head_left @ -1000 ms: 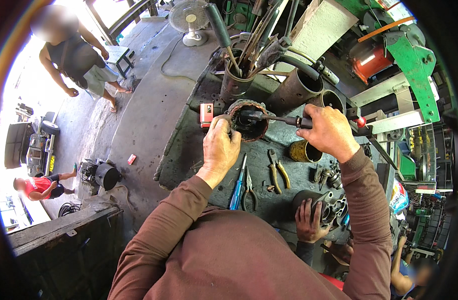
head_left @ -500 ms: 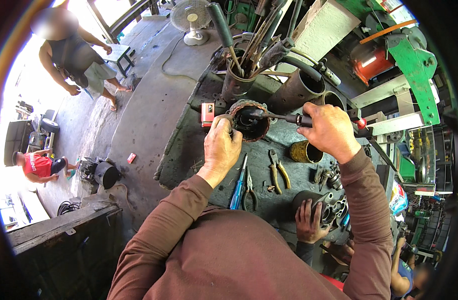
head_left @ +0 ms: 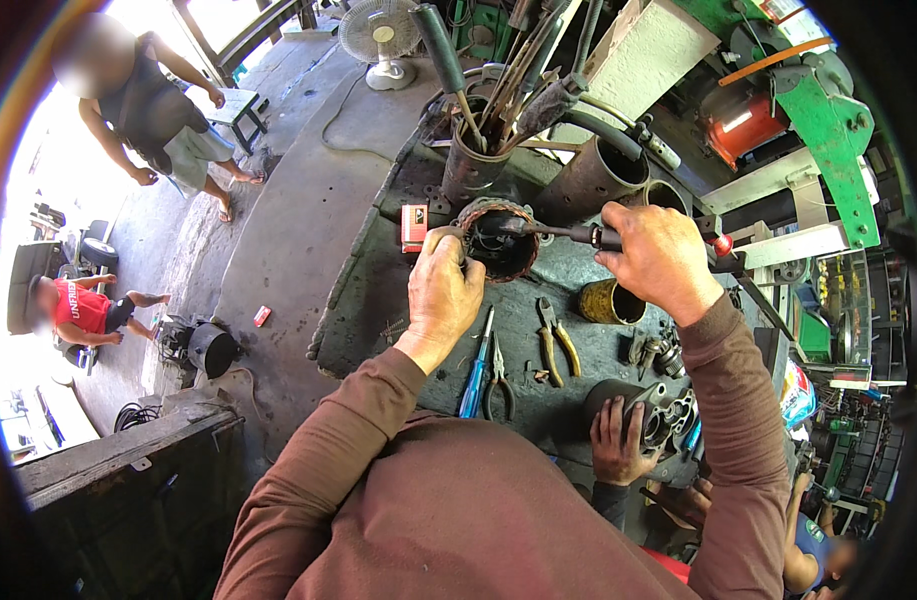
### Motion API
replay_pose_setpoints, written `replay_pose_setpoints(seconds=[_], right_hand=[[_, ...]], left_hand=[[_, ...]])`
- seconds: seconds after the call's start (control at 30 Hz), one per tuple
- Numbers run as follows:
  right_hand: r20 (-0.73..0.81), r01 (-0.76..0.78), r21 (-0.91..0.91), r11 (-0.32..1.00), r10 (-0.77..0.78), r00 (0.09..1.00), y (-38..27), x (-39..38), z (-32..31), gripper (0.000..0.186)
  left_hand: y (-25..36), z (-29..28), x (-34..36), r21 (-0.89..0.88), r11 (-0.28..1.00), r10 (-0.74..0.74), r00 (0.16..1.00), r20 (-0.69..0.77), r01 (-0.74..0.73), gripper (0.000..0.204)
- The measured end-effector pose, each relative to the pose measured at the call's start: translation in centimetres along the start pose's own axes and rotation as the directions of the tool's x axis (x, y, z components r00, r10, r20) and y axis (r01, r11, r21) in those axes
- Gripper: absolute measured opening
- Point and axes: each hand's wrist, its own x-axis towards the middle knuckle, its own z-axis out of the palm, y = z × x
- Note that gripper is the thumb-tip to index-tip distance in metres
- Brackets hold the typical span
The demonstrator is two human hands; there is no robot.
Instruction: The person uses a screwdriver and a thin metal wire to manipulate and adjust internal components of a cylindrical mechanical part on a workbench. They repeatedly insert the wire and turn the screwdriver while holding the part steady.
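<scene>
Tool: dark, rod-like tool (head_left: 568, 234), on the far part of the bench (head_left: 568, 275). Long axis runs left to right, nearly straight across. Working end points left, inside the mouth of a wound ring (head_left: 531, 262); handle end lies to the right. The shaft crosses the ring's right rim; whether the tip touches the inner wall is too dark to tell.

Ring: copper-coloured windings round the rim, open mouth facing up.

Right hand (head_left: 660, 255): clamped on the tool's handle, fingers curled, back of hand up, knuckles to the far side. Forearm rises from the near right edge and leans slightly left toward the wrist.

Left hand (head_left: 442, 294): at the ring's left rim, back of hand up, fingers bent and bunched. Fingertips partly hidden; cannot tell whether they pinch the rim or only rest there. Forearm slants from near left to far right.

Surroundings: red-and-white box (head_left: 414, 228) just left of the ring. Blue screwdriver (head_left: 473, 378) and two pliers, dark (head_left: 499, 385) and yellow-handled (head_left: 552, 343), lie nearer the wearer. Yellow cylinder (head_left: 611, 302) near the right hand. Near right, a co-worker's hand (head_left: 618, 440) on a metal housing (head_left: 668, 420).
</scene>
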Motion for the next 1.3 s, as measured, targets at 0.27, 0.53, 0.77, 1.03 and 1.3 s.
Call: replay_pose_setpoints(seconds=[0.27, 0.53, 0.77, 1.03, 1.3], right_hand=[[0.031, -0.022, 0.026, 0.999, 0.021, 0.999, -0.06, -0.05, -0.12, 0.04], [0.028, -0.036, 0.033, 0.999, 0.035, 0.999, -0.14, -0.41, 0.28, 0.04], [0.033, -0.041, 0.026, 0.999, 0.04, 0.999, -0.18, -0.42, 0.27, 0.04], [0.022, -0.028, 0.037, 0.999, 0.028, 0.999, -0.08, -0.44, 0.37, 0.04], [0.014, -0.02, 0.017, 1.0, 0.02, 1.0, -0.01, -0.46, 0.39, 0.04]], left_hand=[[-0.01, 0.11, -0.04, -0.019, 1.0, -0.006, 1.0, -0.017, 0.005, 0.017], [-0.22, 0.39, 0.24, 0.028, 0.999, 0.021, 1.0, -0.015, -0.02, 0.017], [-0.14, 0.27, 0.26, 0.028, 0.999, 0.019, 1.0, -0.013, -0.019, 0.017], [-0.17, 0.27, 0.4, 0.043, 0.999, 0.002, 1.0, 0.013, -0.003, 0.017], [-0.37, 0.47, 0.57, 0.063, 0.998, 0.011, 1.0, 0.018, -0.012, 0.016]])
